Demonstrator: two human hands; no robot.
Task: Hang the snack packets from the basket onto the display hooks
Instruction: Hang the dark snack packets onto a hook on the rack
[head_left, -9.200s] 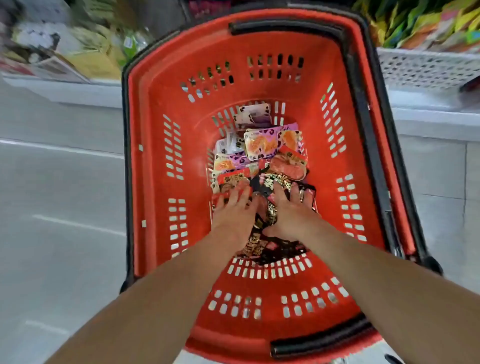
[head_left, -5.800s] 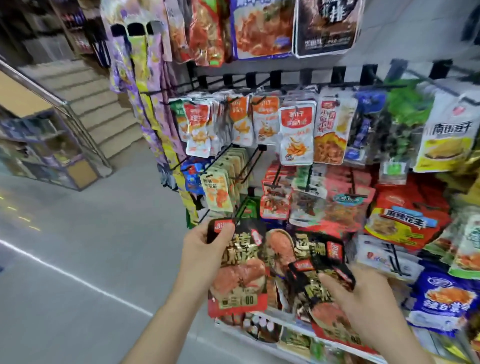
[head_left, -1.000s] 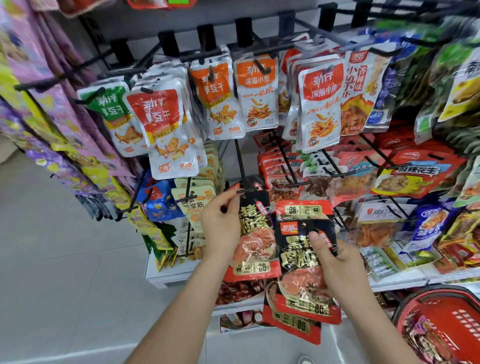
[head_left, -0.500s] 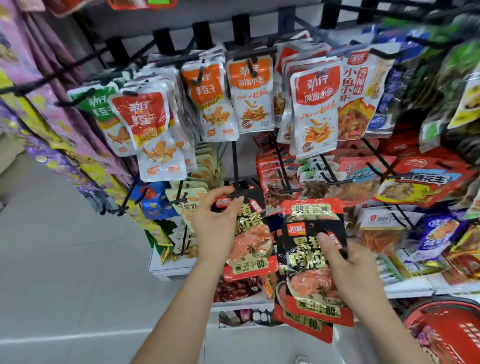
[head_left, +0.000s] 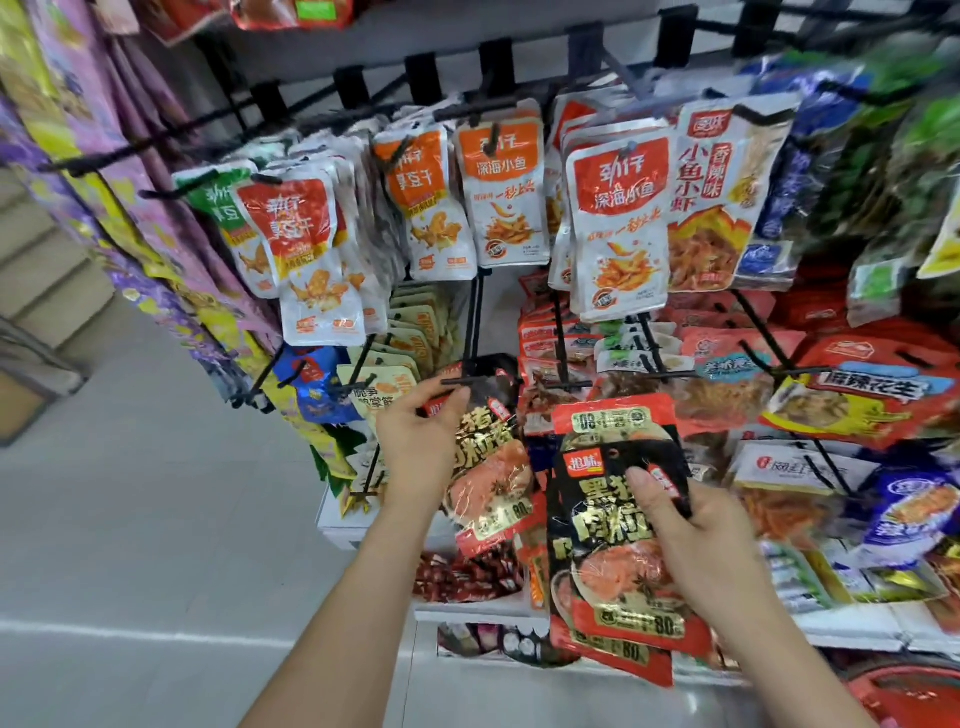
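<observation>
Head: L hand (head_left: 421, 441) pinches packet (head_left: 493, 480) at hook (head_left: 467, 381), R hand (head_left: 693, 525) grips stack (head_left: 613, 577).

This is a shop, seen at a snack display beside an aisle. A black wire rack of display hooks (head_left: 471, 332) fills the centre and right of the frame, each peg carrying rows of identical snack packets (head_left: 618, 218) with printed labels. More packet strips (head_left: 119, 218) hang down the left edge. White shelves (head_left: 478, 612) at lower centre hold further goods, a red basket (head_left: 914, 686) shows at the lower right corner, and a grey tiled floor (head_left: 130, 519) lies at left
</observation>
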